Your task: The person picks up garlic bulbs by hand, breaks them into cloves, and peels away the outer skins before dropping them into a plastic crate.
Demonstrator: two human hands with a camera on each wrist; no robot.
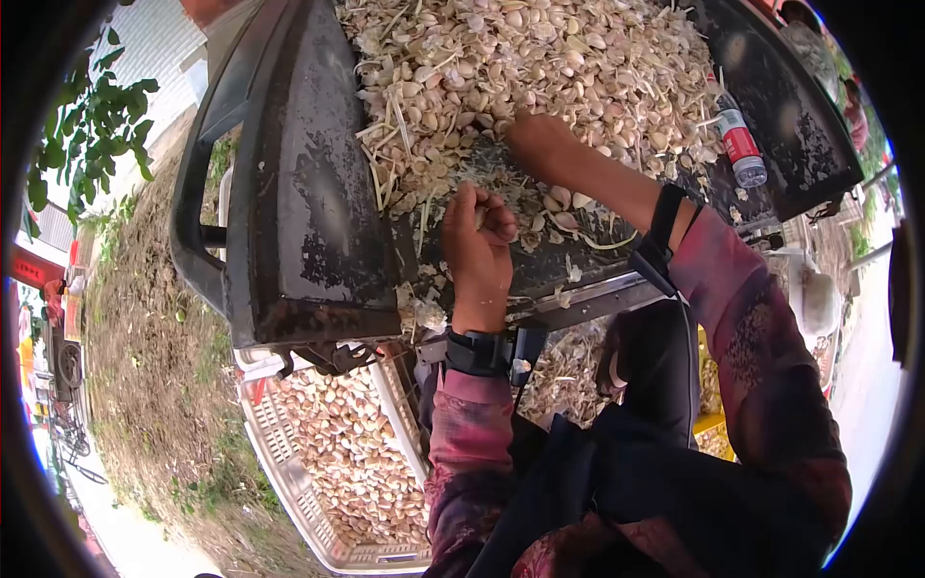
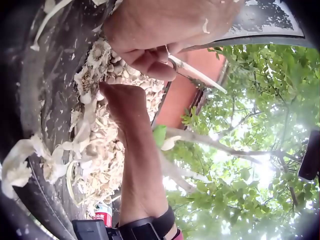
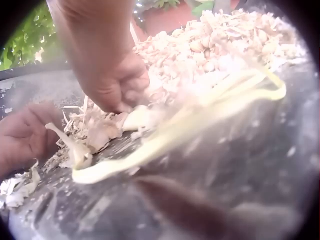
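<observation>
Your left hand is curled tight, pinching a garlic stalk over the dark tray, while your right hand sinks bent fingers into the garlic pile just beyond, and I cannot tell whether it grips anything.

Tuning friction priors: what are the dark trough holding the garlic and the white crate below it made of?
Dark trough: probably painted metal, matte black; the coating is worn off in grey, scuffed patches. Rubber not ruled out.
White crate: likely moulded plastic, smooth white, walls pierced with a regular slotted lattice.
</observation>
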